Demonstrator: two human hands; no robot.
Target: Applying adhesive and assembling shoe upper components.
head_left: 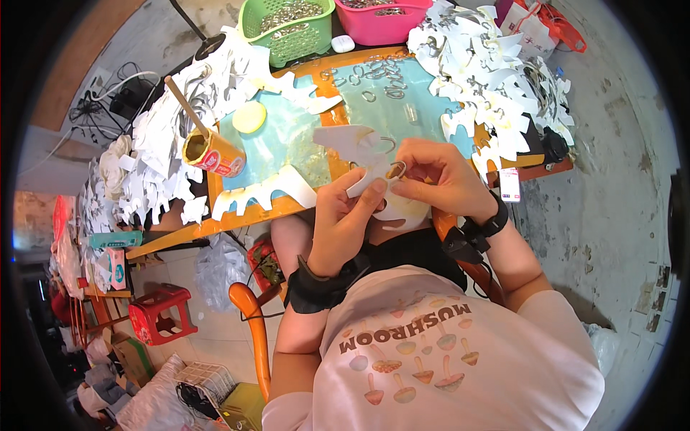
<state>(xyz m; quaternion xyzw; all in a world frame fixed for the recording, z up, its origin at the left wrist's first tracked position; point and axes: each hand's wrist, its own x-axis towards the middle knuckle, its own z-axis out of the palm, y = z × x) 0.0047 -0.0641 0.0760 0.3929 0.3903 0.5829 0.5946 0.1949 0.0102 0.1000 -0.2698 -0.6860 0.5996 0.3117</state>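
My left hand (343, 223) grips a white cut-out piece (348, 141) with scalloped edges, its thumb pressed on the surface. Pinched in the fingers of my right hand (449, 179) is a metal ring (396, 169), held against the white piece. Both hands are close together over the near table edge, above my lap. Another white scalloped strip (264, 188) lies on the table (298, 129) left of my hands. Several loose metal rings (369, 95) are spread beyond them on the light-blue surface.
An open can (221, 156) with a stick and a round yellow lid (249, 117) are at left. Heaps of white cut-outs (172, 118) flank both sides. Green (291, 47) and pink (381, 25) baskets of metal rings line the back. A red stool (163, 314) stands lower left.
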